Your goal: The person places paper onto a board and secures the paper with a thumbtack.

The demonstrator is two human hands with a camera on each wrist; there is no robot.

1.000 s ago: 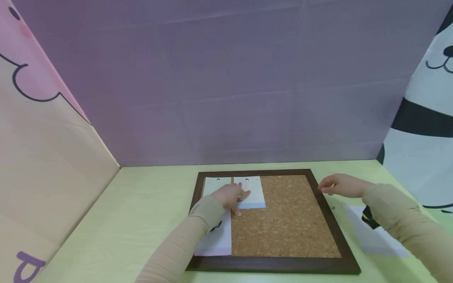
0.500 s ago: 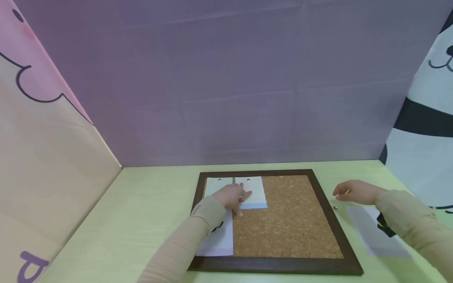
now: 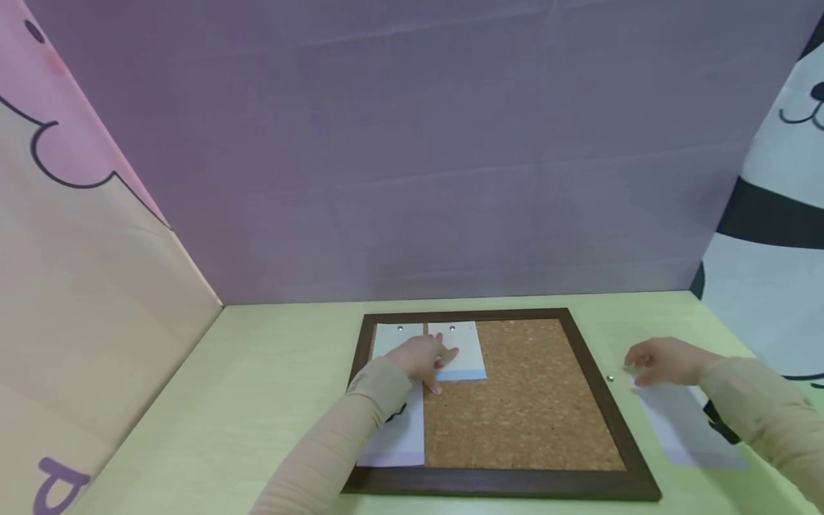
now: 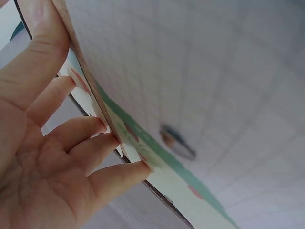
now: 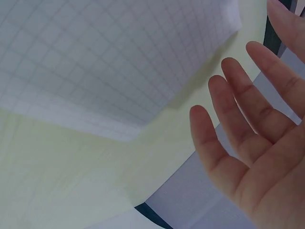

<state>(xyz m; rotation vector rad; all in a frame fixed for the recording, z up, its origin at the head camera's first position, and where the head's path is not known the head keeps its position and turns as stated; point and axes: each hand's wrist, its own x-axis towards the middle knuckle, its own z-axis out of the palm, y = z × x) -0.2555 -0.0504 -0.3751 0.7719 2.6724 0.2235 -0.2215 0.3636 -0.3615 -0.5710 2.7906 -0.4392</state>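
In the head view my left hand (image 3: 421, 359) lies on the corkboard (image 3: 515, 408) with its fingers spread, touching the small note sheet (image 3: 466, 357) pinned at the board's top. Under my left wrist is a longer pinned sheet (image 3: 391, 443). The left wrist view shows several fingertips (image 4: 143, 169) on the paper's patterned header. My right hand (image 3: 672, 361) hovers at the upper corner of a loose sheet (image 3: 685, 422) on the table. In the right wrist view its fingers (image 5: 205, 129) are relaxed and apart from the gridded sheet (image 5: 119, 57); the thumb tip is cut off.
The board's dark wooden frame (image 3: 502, 484) rests on the pale table (image 3: 270, 408). A metal thumbtack (image 3: 610, 378) lies between the frame and the loose sheet. Thumbtacks (image 3: 453, 328) hold the pinned sheets. A purple backdrop (image 3: 412, 179) stands behind.
My right hand has moved right and down, from above the frame's right edge past the thumbtack to the loose sheet. My left hand has stayed on the board.
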